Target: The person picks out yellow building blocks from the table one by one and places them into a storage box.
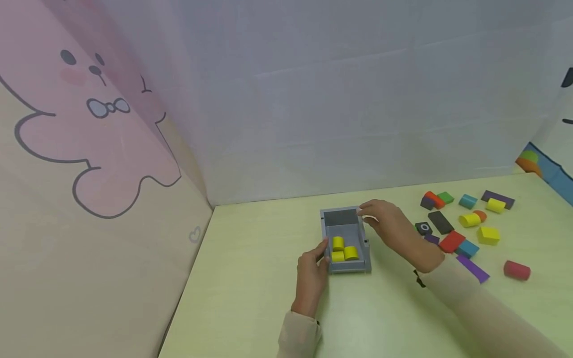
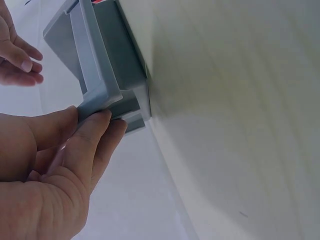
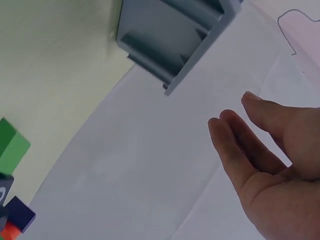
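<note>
Ideally, one hand steadies the grey tray [image 1: 349, 266] while the other works freely. The tray stands on the table [image 1: 241, 298], three yellow blocks [image 1: 351, 253] grouped at its near end. The left hand [image 1: 312, 273] pinches the tray's left side, toward the near end, between thumb and fingers; a light, even grip should prevent sliding without tipping. The right hand [image 1: 394, 228] is poised by the far right corner, two fingers side by side, thumb spread away from them, gripping nothing. Any reach inside is best made from above, leaving the yellow blocks undisturbed. Loose blocks [image 1: 452, 242] lie to the right, well apart.
</note>
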Tool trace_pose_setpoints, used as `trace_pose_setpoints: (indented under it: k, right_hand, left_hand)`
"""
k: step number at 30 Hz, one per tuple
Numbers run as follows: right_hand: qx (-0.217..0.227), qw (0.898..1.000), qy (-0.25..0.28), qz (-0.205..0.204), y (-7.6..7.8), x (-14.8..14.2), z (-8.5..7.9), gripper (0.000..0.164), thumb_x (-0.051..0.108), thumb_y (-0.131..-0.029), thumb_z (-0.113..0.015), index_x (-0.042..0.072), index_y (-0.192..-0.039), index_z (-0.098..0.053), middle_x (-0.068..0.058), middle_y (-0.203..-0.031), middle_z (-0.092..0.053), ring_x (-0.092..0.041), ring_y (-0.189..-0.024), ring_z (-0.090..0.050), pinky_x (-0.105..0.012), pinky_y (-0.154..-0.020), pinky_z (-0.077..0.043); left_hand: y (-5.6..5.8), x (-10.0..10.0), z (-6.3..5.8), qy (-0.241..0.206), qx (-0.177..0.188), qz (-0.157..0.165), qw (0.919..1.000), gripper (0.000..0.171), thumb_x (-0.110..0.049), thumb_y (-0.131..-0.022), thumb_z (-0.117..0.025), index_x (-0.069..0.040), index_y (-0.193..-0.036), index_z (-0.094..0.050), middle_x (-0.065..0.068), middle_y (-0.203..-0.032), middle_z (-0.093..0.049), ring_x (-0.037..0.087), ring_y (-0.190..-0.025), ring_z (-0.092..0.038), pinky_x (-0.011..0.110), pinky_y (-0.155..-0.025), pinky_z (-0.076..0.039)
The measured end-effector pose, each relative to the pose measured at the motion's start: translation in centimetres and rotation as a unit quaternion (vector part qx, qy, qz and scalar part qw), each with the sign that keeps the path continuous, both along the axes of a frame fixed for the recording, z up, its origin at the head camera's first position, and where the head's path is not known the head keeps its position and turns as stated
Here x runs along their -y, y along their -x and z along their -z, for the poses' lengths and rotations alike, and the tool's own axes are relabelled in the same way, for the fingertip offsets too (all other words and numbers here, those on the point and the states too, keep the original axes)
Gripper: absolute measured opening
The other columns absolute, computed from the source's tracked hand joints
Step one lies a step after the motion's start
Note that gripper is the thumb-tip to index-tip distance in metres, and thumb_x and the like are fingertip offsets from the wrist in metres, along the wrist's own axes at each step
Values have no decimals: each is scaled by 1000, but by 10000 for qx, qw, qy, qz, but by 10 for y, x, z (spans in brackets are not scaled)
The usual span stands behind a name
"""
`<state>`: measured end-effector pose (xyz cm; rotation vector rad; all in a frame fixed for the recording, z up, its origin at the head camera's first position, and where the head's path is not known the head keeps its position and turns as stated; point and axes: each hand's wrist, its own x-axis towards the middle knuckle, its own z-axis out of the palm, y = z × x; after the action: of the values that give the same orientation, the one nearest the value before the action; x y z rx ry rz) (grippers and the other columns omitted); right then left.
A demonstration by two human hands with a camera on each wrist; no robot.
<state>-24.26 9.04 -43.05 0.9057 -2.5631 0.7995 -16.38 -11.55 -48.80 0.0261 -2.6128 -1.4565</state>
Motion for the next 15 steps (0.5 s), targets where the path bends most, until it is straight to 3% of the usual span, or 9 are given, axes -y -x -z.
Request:
trace_pose_setpoints:
  k: [15]
  right_hand:
    - [-337, 9985, 145, 405, 1, -45, 0, 27, -7, -73, -69, 3, -98, -65, -15, -100, -63, -31, -94, -56, -51, -75, -51]
  left_hand:
    - [1, 1, 2, -99, -26, 55, 9999, 45, 3, -84, -60, -15, -125, -53, -2, -124, -53, 9, -108, -48, 35, -92, -43]
